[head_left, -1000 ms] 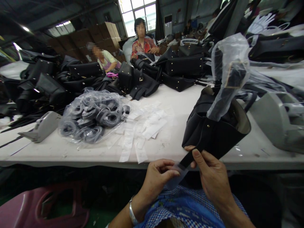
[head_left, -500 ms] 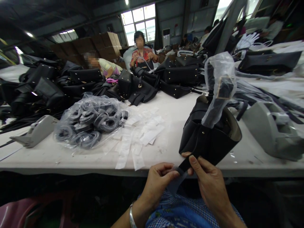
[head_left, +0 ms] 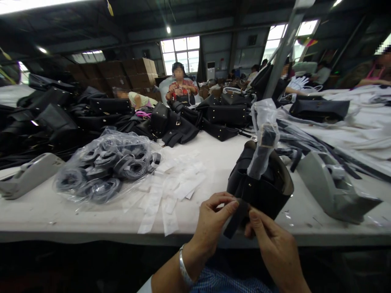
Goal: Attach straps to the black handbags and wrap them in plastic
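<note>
A black handbag [head_left: 265,203] stands at the front of the table, its handle [head_left: 264,138] wrapped in clear plastic and sticking up. Just before it, my left hand [head_left: 214,215] pinches a dark strap [head_left: 232,228] between thumb and fingers. The strap's end hangs down between my hands, and a greyish layer shows on its upper part. My right hand [head_left: 276,240] is closed with thumb against fingers, at the right side of the same strap. Its fingertips partly hide what they grip.
A clear plastic bag of rolled grey strips [head_left: 110,167] lies left, beside scattered white paper strips [head_left: 171,183]. Grey tape dispensers [head_left: 336,187] stand at both sides. Black handbags [head_left: 226,116] are piled behind. A person in a red patterned top [head_left: 182,87] sits across the table.
My left hand has moved up and right, closer to the bag. The strap end now hangs downward, and the pale film seen below it earlier no longer shows. The camera has tilted up.
</note>
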Demonstrator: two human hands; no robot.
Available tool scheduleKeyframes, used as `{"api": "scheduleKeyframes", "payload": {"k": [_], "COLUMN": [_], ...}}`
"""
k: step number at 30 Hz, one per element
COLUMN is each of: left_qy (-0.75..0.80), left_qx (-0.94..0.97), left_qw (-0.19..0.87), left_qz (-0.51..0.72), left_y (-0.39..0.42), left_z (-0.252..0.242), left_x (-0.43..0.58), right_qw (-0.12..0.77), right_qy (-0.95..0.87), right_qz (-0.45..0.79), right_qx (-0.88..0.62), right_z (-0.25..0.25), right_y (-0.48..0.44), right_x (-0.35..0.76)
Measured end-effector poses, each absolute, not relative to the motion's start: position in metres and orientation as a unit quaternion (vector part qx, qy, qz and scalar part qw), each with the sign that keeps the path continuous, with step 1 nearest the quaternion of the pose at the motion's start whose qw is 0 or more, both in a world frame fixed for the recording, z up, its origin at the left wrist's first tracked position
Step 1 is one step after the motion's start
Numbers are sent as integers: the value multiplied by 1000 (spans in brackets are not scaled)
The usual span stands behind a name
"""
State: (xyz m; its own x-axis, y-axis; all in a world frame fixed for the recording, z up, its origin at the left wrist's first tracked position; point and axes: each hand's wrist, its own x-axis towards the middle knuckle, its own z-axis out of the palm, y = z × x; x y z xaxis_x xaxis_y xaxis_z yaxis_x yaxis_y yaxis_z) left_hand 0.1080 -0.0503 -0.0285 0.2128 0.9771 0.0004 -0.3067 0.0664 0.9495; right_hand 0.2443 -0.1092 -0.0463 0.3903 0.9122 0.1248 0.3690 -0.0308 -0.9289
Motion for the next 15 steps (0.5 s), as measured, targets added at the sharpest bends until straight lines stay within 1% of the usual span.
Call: {"api": "scheduleKeyframes", "payload": {"k": [3, 8, 12, 15], "left_qy": [340, 327, 340, 366], "left_qx": [465, 433, 433, 462], "left_qw": [612, 629, 625, 605], "left_qz": [541, 557, 553, 536], "left_y": [-36, -25, -30, -41], "left_z": [-21, -17, -23, -35], "left_x": [123, 134, 128, 121], "right_qw": [494, 487, 481, 495], "right_qy": [-492, -473, -457, -441], "right_qz": [264, 284, 298, 295], "right_qx": [-667, -677, -686, -688], "right_z": [-37, -26, -20, -18], "right_y": [-103, -89, -84, -85], "right_x": [248, 251, 248, 244]}}
